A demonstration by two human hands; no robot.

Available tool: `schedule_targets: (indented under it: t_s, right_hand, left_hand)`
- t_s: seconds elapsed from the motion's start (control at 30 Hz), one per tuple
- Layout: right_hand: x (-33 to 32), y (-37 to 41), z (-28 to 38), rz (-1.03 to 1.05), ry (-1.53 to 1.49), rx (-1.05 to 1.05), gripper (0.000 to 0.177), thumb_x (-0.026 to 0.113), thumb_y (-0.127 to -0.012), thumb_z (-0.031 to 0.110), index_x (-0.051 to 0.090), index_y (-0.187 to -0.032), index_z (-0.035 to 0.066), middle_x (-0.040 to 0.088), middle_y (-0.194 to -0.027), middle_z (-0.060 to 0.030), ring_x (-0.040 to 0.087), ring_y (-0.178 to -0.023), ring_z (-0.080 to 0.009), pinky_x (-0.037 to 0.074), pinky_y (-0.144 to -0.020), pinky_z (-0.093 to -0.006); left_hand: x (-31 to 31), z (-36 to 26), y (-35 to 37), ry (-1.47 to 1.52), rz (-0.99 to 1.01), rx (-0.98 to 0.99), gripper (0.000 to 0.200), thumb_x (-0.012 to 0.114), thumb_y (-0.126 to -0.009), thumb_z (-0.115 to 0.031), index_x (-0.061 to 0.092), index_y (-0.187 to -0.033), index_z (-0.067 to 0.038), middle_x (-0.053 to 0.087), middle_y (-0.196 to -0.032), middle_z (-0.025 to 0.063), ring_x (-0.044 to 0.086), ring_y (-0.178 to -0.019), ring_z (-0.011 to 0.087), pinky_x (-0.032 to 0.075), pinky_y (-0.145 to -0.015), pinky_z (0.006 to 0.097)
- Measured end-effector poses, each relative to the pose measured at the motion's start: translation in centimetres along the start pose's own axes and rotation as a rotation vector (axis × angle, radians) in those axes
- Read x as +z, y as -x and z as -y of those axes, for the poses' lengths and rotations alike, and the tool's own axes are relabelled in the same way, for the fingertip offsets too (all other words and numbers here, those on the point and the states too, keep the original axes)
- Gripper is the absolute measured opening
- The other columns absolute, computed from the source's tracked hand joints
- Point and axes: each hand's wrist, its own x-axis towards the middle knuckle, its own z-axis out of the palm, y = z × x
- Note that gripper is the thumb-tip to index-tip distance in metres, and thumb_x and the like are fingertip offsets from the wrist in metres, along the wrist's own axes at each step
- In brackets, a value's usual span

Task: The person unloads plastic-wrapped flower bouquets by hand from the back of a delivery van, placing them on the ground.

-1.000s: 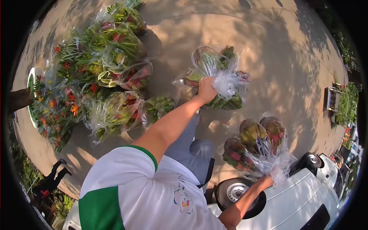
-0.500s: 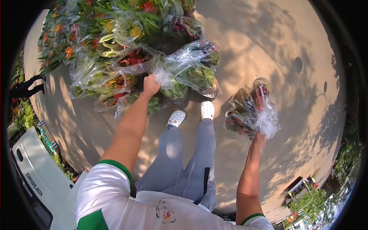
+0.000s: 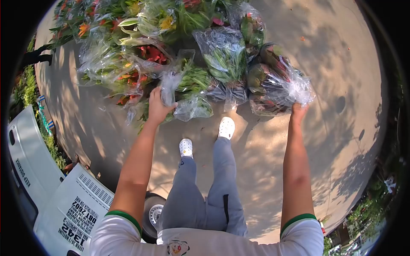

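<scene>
Flowers point(image 3: 151, 54) are crowding beyond the left grip point(image 3: 166, 97), which is spreading open against wrap point(image 3: 169, 83); shoes point(image 3: 226, 128) are standing between grips. The right grip point(image 3: 297, 107), clamping the bunch point(image 3: 271, 85), is now bringing it against neighbouring wrapped flowers.

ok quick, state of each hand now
Left hand: open, thumb spread, at the clear wrap of a green bundle.
Right hand: closed on the gathered plastic of a wrapped bundle.

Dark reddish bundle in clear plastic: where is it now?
In the head view, the dark reddish bundle is right of centre, at the right hand, beside the green-leaved bundle in clear plastic.
</scene>
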Motion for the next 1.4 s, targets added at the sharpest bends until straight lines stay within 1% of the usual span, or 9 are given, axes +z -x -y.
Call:
schedule_targets:
  t_s: [0.23, 0.37, 0.57, 0.67, 0.77, 0.8, 0.93, 1.17, 1.4]
  right_hand:
    - [-4.4, -5.3, 3.2, 0.002, -0.177, 0.106, 0.017, 0.062, -0.088, 0.01, 0.062, -0.104, 0.003, 0.059, -0.092, -0.0001, 0.051, -0.08, -0.0095, 0.042, -0.069, -0.0268]
    - [-6.8, -7.7, 6.6, 0.082, 0.013, 0.253, 0.036, 0.062, -0.091, 0.017, 0.058, -0.121, -0.003, 0.064, -0.113, -0.0098, 0.059, -0.099, -0.0185, 0.048, -0.085, -0.0331]
    - [-16.0, -4.4, 7.5, 0.114, 0.16, 0.292, 0.037, 0.063, -0.094, 0.02, 0.06, -0.124, -0.002, 0.064, -0.121, -0.0102, 0.059, -0.108, -0.0208, 0.049, -0.092, -0.0355]
    - [-17.5, -2.2, 7.0, 0.116, 0.034, 0.194, 0.035, 0.059, -0.097, 0.019, 0.06, -0.125, -0.002, 0.063, -0.123, -0.0102, 0.059, -0.112, -0.0226, 0.048, -0.095, -0.0368]
    - [-18.2, -3.4, 2.6, 0.178, 0.412, 0.26, 0.033, 0.056, -0.099, 0.019, 0.059, -0.127, 0.0, 0.063, -0.123, -0.0094, 0.058, -0.115, -0.0237, 0.046, -0.099, -0.0375]
    - [-18.0, -3.2, 0.1, 0.14, 0.328, 0.265, 0.033, 0.055, -0.1, 0.018, 0.057, -0.128, 0.001, 0.062, -0.125, -0.0089, 0.058, -0.116, -0.0239, 0.045, -0.102, -0.0377]
    - [-17.1, 0.0, -2.2, -0.037, -0.195, 0.406, 0.035, 0.056, -0.099, 0.013, 0.055, -0.131, 0.001, 0.06, -0.127, -0.0086, 0.057, -0.116, -0.0227, 0.044, -0.103, -0.0361]
    - [-16.1, 1.2, -0.5, 0.093, -0.338, 0.398, 0.042, 0.058, -0.09, -0.002, 0.052, -0.131, -0.003, 0.059, -0.124, -0.0097, 0.057, -0.113, -0.0193, 0.043, -0.104, -0.033]
    - [-15.7, 1.6, -1.7, 0.174, -0.452, 0.438, 0.053, 0.063, -0.086, -0.003, 0.048, -0.136, -0.003, 0.057, -0.129, -0.0103, 0.055, -0.118, -0.0216, 0.042, -0.106, -0.036]
  left_hand:
    - [-2.0, -10.9, 2.0, 0.551, -0.246, -0.161, 0.047, 0.066, -0.077, -0.007, 0.06, -0.123, -0.003, 0.053, -0.134, 0.0158, 0.051, -0.118, 0.0359, 0.041, -0.102, 0.0434]
    - [3.5, -18.7, -4.8, -0.067, -0.632, 0.341, 0.027, 0.071, -0.08, -0.015, 0.068, -0.106, -0.008, 0.058, -0.132, 0.0119, 0.056, -0.109, 0.0356, 0.048, -0.091, 0.0458]
    - [18.9, -14.5, -18.1, 0.97, 0.032, -0.605, 0.086, 0.081, -0.081, -0.021, 0.029, -0.143, 0.01, 0.064, -0.114, 0.0205, 0.07, -0.091, 0.0235, 0.056, -0.069, 0.0305]
    - [23.0, -10.6, -20.5, 0.979, 0.192, -0.53, 0.123, 0.086, -0.077, -0.021, -0.009, -0.149, 0.01, 0.063, -0.111, 0.0202, 0.07, -0.088, 0.0207, 0.056, -0.064, 0.0242]
    - [22.2, -11.5, -23.0, 0.726, 0.255, -0.547, 0.131, 0.091, -0.07, -0.032, -0.004, -0.153, 0.005, 0.059, -0.127, 0.0261, 0.066, -0.107, 0.0293, 0.054, -0.092, 0.04]
    - [22.4, -10.8, -23.6, 0.525, 0.07, -0.412, 0.101, 0.087, -0.072, -0.04, 0.034, -0.148, 0.002, 0.063, -0.126, 0.0213, 0.066, -0.109, 0.0284, 0.051, -0.095, 0.039]
    - [19.5, -11.5, -20.6, 0.321, 0.04, -0.436, 0.035, 0.076, -0.084, -0.037, 0.074, -0.094, -0.003, 0.073, -0.09, 0.0089, 0.067, -0.087, 0.018, 0.05, -0.079, 0.035]
    - [4.7, -13.2, -7.9, 0.53, -0.51, -0.183, 0.03, 0.066, -0.097, -0.029, 0.066, -0.096, 0.001, 0.058, -0.071, -0.0014, 0.05, -0.065, 0.008, 0.042, -0.06, 0.0284]
    - [10.5, -17.9, -3.6, 0.348, -0.477, 0.11, 0.02, 0.069, -0.093, -0.017, 0.067, -0.101, 0.001, 0.063, -0.09, 0.0062, 0.058, -0.079, 0.012, 0.046, -0.07, 0.0287]
